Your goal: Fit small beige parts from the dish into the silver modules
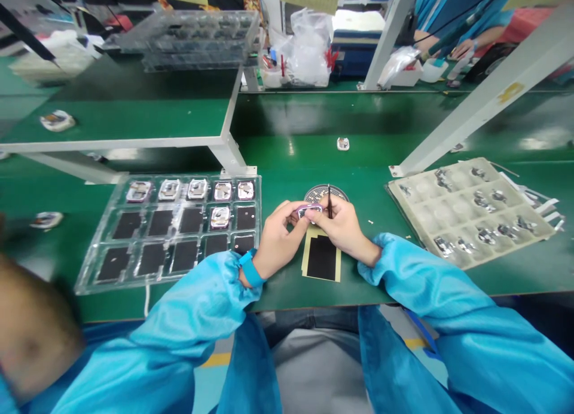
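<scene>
In the middle of the bench, my left hand [284,232] is closed on a small smartwatch case [309,209] with a purple rim and a pale inside. My right hand [344,226] grips black tweezers [330,202], which point upward, and its thumb is at the case too. Just behind both hands sits a round dish [320,192] of tiny parts, partly covered by them. Beneath them lies a black rectangular sheet [321,257] on yellow backing. What the fingertips press inside the case is too small to make out.
A clear tray [264,190] on the left carries several similar cases. To the right, a pale tray [457,214] bears small metal parts. One loose case [343,144] lies farther back. Slanted white posts [470,85] and a raised shelf [179,112] flank the bench. Co-workers' arms [487,40] show behind.
</scene>
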A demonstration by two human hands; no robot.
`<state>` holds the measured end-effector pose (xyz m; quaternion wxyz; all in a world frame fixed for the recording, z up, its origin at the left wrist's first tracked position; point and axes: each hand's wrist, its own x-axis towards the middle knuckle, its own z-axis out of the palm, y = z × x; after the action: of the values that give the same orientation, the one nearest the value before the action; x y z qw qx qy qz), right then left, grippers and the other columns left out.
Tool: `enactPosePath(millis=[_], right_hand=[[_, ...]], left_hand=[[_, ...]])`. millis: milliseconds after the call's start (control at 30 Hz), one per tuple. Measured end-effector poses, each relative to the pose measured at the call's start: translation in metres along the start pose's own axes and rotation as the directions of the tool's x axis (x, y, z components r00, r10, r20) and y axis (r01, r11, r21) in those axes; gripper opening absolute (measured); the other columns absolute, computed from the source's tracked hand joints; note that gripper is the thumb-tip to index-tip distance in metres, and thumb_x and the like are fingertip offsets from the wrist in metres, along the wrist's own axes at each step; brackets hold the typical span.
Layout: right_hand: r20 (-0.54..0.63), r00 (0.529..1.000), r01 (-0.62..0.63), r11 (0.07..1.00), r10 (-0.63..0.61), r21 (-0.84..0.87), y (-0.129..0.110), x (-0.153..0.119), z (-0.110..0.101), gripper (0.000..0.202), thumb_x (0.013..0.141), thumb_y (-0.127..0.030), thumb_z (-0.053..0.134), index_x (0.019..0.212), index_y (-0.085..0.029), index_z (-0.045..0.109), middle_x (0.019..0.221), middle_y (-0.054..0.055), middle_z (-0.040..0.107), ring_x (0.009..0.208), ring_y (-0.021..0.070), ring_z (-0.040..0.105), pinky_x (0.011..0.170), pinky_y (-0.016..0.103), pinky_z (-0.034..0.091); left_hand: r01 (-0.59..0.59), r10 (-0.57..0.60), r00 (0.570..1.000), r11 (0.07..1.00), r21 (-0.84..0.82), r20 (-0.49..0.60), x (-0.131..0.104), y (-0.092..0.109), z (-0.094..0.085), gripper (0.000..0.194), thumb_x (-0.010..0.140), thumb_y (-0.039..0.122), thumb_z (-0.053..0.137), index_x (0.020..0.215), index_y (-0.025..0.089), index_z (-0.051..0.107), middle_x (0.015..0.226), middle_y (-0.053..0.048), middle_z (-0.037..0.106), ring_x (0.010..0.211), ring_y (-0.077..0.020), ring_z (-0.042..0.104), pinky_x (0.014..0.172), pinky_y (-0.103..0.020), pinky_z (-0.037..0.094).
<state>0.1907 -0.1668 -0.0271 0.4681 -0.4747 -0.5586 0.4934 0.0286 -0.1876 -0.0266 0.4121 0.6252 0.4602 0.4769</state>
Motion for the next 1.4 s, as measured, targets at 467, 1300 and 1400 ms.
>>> enactPosePath(millis=[467,1300,1400], right_hand=[[0.115,0.916,0.400,0.858,-0.384,-0.324,-0.021,0.009,-0.032,0.019,0.091,-0.040,0.071,0.096,-0.022,0.069,0.097,0.006,0.069,0.091,0.0207,0.065,0.086,0.036,0.051],[0.412,0.835,0.548,0.625,-0.366,-0.555,-0.015,0.008,-0.053,0.016,0.103,-0.030,0.054,0.114,-0.022,0.062,0.123,0.009,0.063,0.107,0.0215,0.067,0.083,0.034,0.057],[0.344,0.867,0.498,0.658,-0.361,-0.565,-0.009,0.015,-0.064,0.014,0.102,-0.030,0.056,0.112,-0.022,0.062,0.121,0.008,0.064,0.106,0.0217,0.067,0.088,0.034,0.055]], left_hand=[[-0.148,0.143,0.989,0.957,0.250,0.038,0.006,0.008,-0.005,0.026,0.094,0.020,0.063,0.118,0.022,0.074,0.083,-0.001,0.057,0.076,-0.0146,0.054,0.072,-0.027,0.049],[-0.096,0.029,0.983,0.922,0.374,0.179,0.021,0.012,-0.008,0.020,0.090,0.022,0.064,0.106,0.020,0.077,0.080,0.000,0.061,0.072,-0.0140,0.058,0.067,-0.025,0.047],[-0.128,0.011,0.973,0.855,0.503,0.230,0.056,0.013,-0.022,0.027,0.089,0.026,0.065,0.113,0.022,0.077,0.087,-0.002,0.071,0.075,-0.0163,0.063,0.071,-0.028,0.049]])
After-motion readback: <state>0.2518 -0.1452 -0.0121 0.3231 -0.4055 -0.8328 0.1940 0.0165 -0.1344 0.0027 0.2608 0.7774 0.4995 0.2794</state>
